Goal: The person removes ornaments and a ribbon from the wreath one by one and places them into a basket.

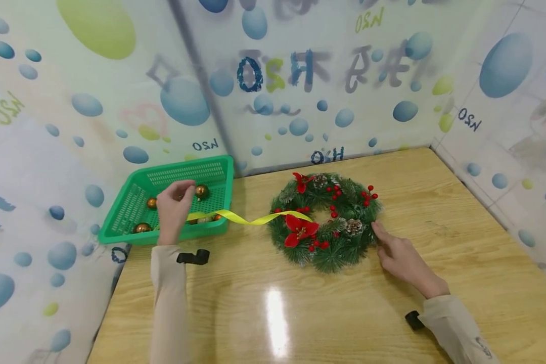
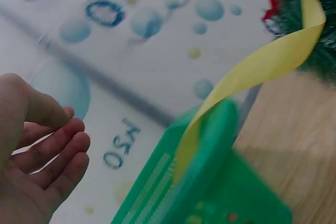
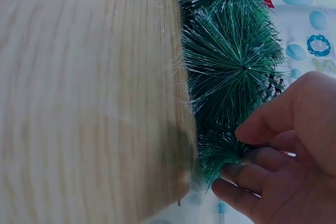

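Note:
My left hand (image 1: 172, 207) hovers over the green plastic basket (image 1: 229, 189), fingers loosely bent and thumb near the index fingertip. Nothing shows between the fingers of the left hand (image 2: 44, 145) in its wrist view. A yellow ribbon (image 1: 250, 221) runs from the basket, over its rim, onto the wreath. This green Christmas wreath (image 1: 329, 258) lies on the table with red berries, pinecones and a red poinsettia (image 1: 299, 230). At its right edge my right hand (image 1: 402, 258) grips the outer needles. In the right wrist view, thumb and fingers meet around the green needles (image 3: 223, 153).
Gold-brown ball ornaments, such as one ball (image 1: 202, 191) and another ball (image 1: 142, 228), lie in the basket. The wooden table (image 1: 236, 303) meets a wall (image 1: 273, 131) covered with bubble-print sheeting at the back. Black straps (image 1: 193, 257) hang at the wrists.

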The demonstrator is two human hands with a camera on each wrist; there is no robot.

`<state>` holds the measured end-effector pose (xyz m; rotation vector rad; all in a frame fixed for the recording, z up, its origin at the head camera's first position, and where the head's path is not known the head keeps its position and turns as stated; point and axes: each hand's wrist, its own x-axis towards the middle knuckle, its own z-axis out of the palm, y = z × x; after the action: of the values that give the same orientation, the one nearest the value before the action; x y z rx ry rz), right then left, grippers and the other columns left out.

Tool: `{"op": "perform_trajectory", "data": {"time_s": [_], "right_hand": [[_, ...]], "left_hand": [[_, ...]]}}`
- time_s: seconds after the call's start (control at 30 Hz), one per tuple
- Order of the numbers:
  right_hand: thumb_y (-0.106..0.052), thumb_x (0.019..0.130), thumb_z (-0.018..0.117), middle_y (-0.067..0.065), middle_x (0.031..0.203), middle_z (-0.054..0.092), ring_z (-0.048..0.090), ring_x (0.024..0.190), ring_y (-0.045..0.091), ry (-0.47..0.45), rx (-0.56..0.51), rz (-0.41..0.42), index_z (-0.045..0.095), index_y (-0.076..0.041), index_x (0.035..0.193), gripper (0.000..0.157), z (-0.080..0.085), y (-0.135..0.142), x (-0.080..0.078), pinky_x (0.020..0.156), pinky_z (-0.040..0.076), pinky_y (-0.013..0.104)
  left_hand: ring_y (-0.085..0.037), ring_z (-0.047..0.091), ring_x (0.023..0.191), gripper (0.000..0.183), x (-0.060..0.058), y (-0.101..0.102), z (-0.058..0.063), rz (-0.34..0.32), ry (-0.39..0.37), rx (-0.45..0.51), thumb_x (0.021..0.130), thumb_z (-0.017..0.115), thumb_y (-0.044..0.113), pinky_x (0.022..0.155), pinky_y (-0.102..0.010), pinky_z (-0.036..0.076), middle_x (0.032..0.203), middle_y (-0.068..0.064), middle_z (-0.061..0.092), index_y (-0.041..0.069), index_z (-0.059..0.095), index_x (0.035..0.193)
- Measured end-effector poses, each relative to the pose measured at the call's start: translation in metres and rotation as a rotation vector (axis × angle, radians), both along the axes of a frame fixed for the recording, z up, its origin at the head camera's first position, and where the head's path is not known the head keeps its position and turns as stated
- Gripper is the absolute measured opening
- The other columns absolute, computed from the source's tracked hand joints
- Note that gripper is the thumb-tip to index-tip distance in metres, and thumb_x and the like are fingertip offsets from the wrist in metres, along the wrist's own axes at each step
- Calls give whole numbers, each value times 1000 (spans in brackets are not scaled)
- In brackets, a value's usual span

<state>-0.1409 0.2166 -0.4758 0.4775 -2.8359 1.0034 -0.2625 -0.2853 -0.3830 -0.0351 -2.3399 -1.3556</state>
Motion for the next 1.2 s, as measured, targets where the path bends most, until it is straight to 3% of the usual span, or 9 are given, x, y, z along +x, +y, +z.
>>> {"op": "perform_trajectory", "data": {"time_s": [0.17, 0.33, 0.43, 0.83, 1.2], "right_hand": [[10, 92, 54, 36, 152, 35, 22, 37, -1, -3, -8, -3, 34, 10, 152, 64, 0, 1, 0, 40, 34, 22], [9, 92, 52, 36, 152, 34, 21, 38, 0, -28, -22, -5, 34, 10, 152, 63, -1, -1, 1, 40, 35, 22], [9, 91, 52, 37, 151, 35, 21, 39, 0, -27, -25, -7, 34, 11, 151, 63, -1, -2, 1, 41, 35, 22], [10, 93, 52, 36, 152, 34, 21, 39, 1, -34, -29, -7, 33, 10, 153, 63, 0, 0, 1, 41, 34, 22], [10, 93, 52, 36, 153, 33, 20, 39, 1, -37, -30, -11, 32, 9, 153, 63, 0, 0, 1, 42, 34, 22]], "left_hand": [[-7, 64, 87, 23, -1, 46, -2, -143, -3, -70, 101, 62, 18, 77, -14, 51, 108, -18, 74, 3, 74, 115], [-27, 68, 96, 19, 3, 80, -6, -227, -14, -97, 100, 63, 11, 89, -35, 59, 109, -17, 74, 1, 74, 111], [-29, 69, 96, 18, 5, 94, -9, -268, -26, -114, 100, 63, 13, 91, -45, 60, 108, -16, 75, 2, 75, 110], [-30, 70, 99, 21, 9, 125, -29, -402, -126, -120, 100, 64, 12, 93, -43, 60, 110, -17, 74, 3, 74, 116], [-27, 68, 105, 24, 10, 133, -40, -462, -337, -182, 100, 64, 18, 96, -41, 58, 114, -10, 74, 6, 72, 120]]}}
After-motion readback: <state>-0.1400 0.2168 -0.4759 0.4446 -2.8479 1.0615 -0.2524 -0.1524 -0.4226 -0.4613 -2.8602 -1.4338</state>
